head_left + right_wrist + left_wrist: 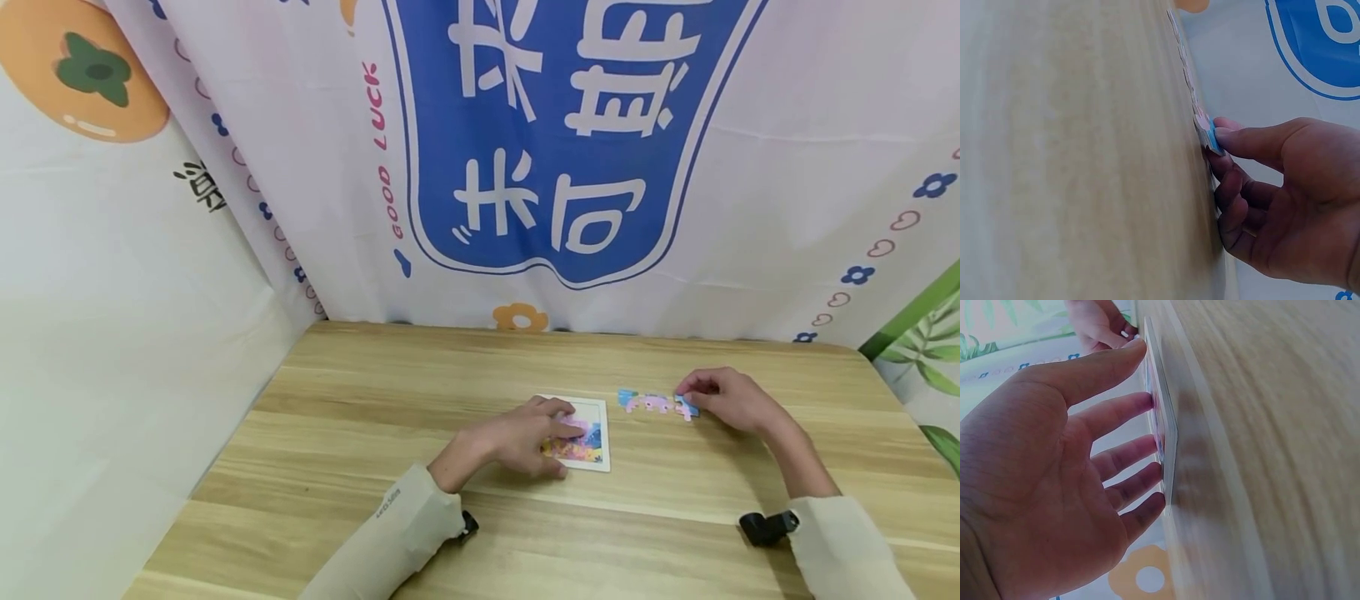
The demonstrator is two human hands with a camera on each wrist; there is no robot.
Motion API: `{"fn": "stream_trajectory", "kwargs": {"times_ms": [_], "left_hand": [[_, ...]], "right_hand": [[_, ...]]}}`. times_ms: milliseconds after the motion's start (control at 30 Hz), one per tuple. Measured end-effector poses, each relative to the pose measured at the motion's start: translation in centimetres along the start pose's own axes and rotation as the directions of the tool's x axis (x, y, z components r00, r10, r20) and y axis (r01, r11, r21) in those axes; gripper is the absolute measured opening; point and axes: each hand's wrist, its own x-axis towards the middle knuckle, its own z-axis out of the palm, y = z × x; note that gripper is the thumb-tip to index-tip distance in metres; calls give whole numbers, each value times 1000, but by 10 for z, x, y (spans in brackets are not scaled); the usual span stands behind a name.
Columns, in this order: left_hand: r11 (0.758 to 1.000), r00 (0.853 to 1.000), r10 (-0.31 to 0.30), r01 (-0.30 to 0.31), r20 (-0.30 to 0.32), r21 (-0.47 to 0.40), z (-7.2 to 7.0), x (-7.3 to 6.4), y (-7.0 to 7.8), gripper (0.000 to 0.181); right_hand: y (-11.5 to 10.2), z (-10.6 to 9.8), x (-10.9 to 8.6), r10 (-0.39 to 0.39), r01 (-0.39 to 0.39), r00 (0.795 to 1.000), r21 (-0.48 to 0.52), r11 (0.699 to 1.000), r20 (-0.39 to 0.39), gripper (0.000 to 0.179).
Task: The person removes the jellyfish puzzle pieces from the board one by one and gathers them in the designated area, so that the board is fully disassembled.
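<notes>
My left hand rests on a white-edged jigsaw puzzle board, its fingertips spread over the picture. Pink, blue and yellow pieces fill the lower part of that board, while the upper part shows a pale bare base. In the left wrist view the fingers reach the board's face and the thumb lies near its edge. To the board's right, my right hand pinches a blue and pink puzzle piece by thumb and fingertip, low over the table. Beside it in a row lie a pink piece and a blue-and-pink piece.
The wooden table extends on all sides of the puzzle. A printed curtain hangs along its back edge, with a white cloth at the left. Black wrist devices sit at both beige sleeves.
</notes>
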Motion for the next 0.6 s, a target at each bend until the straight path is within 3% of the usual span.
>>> {"fn": "stream_trajectory", "kwargs": {"times_ms": [600], "left_hand": [[1000, 1000, 1, -1, -11, 14, 0, -2, 0, 67]], "right_hand": [[-1, 0, 0, -13, 13, 1000, -2, 1000, -1, 13]]}}
